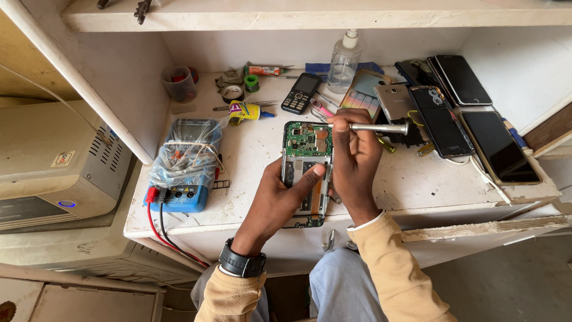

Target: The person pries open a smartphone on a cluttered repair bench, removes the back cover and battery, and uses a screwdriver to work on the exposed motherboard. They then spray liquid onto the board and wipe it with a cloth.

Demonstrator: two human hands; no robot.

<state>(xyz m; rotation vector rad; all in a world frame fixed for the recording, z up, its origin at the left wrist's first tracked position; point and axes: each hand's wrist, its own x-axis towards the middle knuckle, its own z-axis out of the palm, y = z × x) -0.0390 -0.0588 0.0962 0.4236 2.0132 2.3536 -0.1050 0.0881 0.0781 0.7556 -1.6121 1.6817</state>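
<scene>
A worn white surface (250,197) seen from above, with two hands at work near its front edge. Far to the left of the hands lies a blue multimeter wrapped in clear plastic (185,164), with red and black leads trailing over the edge. Beyond the hands, toward the back wall, sit a yellow glue tube with a blue tip (247,111), a small black keypad phone (301,92) and a clear plastic pump bottle (344,62).

The left hand (280,200), with a black wristwatch (241,262) on its wrist, grasps an opened smartphone with its back cover off and a green circuit board exposed (305,161); the thumb presses across the phone's middle and the phone lies flat on the surface. Just to its right, the right hand (356,164) is closed around a slim silver metal screwdriver (378,127), held almost level above the phone's upper right corner, handle pointing right.

To the right of the right hand lies a cluster of flat smartphones with dark screens (471,125), some overlapping.
</scene>
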